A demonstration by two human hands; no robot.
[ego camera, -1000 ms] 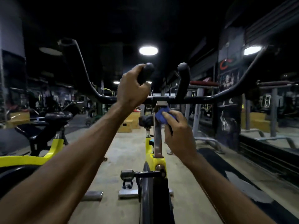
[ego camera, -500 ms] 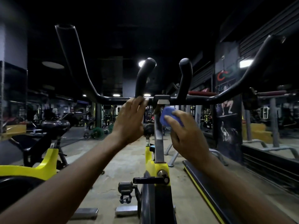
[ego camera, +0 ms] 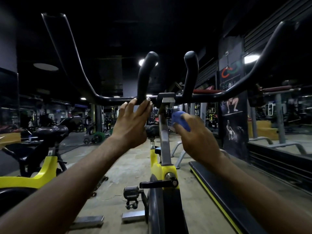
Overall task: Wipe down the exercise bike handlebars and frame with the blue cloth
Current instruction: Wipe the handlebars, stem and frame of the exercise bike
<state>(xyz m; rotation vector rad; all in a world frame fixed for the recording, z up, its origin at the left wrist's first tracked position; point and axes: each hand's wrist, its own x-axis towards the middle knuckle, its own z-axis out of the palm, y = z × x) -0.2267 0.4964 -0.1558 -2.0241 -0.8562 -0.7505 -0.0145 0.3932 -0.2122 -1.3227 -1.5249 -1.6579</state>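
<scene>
Running crosswise, handlebars; cloth seemingly bunched.

Concrete floor — pale, scuffed. Exercise bike stands at centre on flat steel feet. Second yellow bike to the left. Black mat with a yellow stripe at right — weight plates farther back.

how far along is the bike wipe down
Done: no wiped part looks different, so none can be confirmed. In hand: the right hand holds the crumpled blue cloth beside the silver metal post; the left hand rests on the black curved handlebars. Left: probably the yellow frame below, untouched now.
</scene>
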